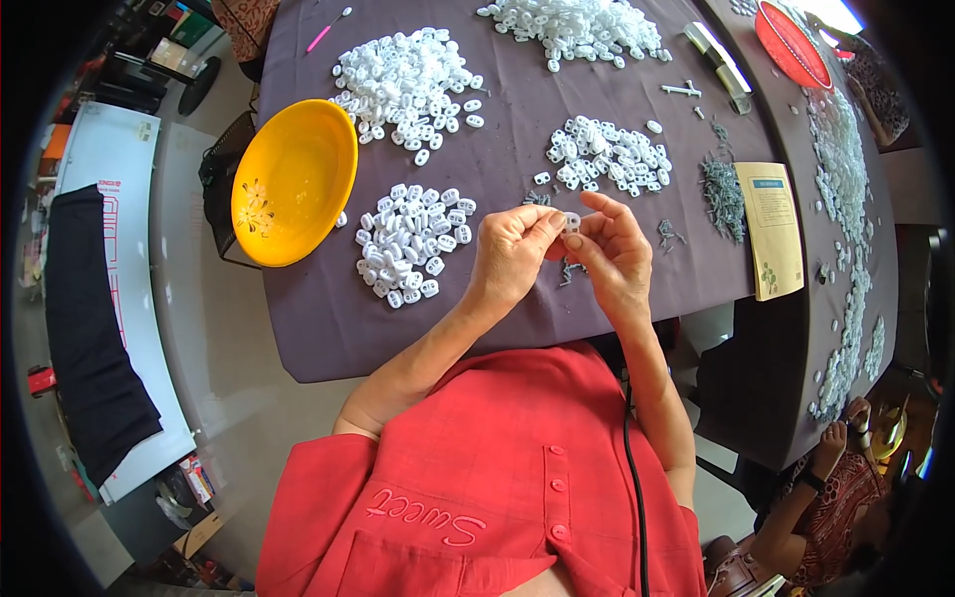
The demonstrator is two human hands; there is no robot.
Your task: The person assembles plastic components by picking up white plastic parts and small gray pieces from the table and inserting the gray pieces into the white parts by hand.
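Observation:
Close to the table's front edge, my left hand and my right hand meet with fingers pinched. Between their fingertips is one small white oval plastic piece with two dark holes, held by both hands. Just beyond the right hand lies a pile of similar white pieces. Left of my left hand is another heap of white oval pieces. Small thin grey bits are scattered beside the right hand, too tiny to make out.
A yellow bowl stands at the left edge. Larger white heaps lie farther back. At right are a grey-green pile of small, spring-like bits and a tan packet. Other people sit around the adjoining table, which holds a red basket.

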